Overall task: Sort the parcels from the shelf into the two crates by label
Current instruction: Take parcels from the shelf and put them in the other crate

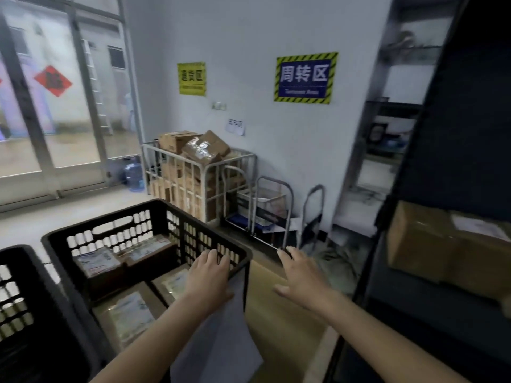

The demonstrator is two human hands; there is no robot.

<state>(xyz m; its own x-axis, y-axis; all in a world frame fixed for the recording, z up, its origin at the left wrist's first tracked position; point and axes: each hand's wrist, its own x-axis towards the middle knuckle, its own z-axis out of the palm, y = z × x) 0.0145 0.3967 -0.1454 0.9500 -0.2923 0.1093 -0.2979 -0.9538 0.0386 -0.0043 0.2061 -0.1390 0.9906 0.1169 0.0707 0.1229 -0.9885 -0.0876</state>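
Note:
A black slatted crate (110, 225) stands in the middle with several labelled flat parcels (97, 261) lying inside. A second black crate (19, 251) shows at the left edge. My left hand (210, 276) is over the first crate's right rim and holds a pale grey flat parcel (221, 344) that hangs down below the palm. My right hand (301, 275) hovers open with spread fingers above a brown cardboard surface (279, 327) beside the crate. On the dark shelf (431, 139) to the right lies a labelled cardboard parcel (431, 244).
A white wire cage (193, 172) full of cardboard boxes stands against the back wall. Beside it are folded hand trolleys (272, 208). A water jug (134, 175) sits by the glass doors on the left. A pale shelving unit (387, 150) fills the back right.

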